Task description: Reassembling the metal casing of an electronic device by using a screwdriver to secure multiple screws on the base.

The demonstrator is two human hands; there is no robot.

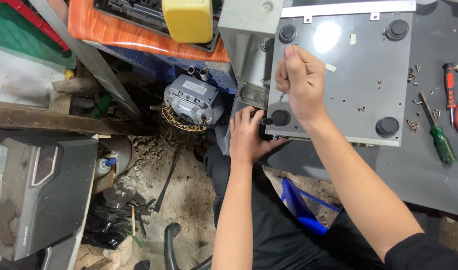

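Observation:
A grey metal appliance case (359,75) lies bottom-up on the dark table, with round black rubber feet at its corners. My left hand (249,135) grips the case's near left corner, next to one black foot (280,117). My right hand (300,82) is over the left part of the panel, fist closed on a thin tool with an orange handle (298,56), its tip pointing down at the panel near the left edge. Small screws (361,108) lie loose on the panel.
On the table right of the case lie a green-handled screwdriver (439,135), a red-and-black screwdriver (449,90) and scattered screws (414,125). A grey electric motor (191,100), a yellow block (187,19) and dark casings (49,190) sit at left. Dirt floor and a blue stool (299,205) are below.

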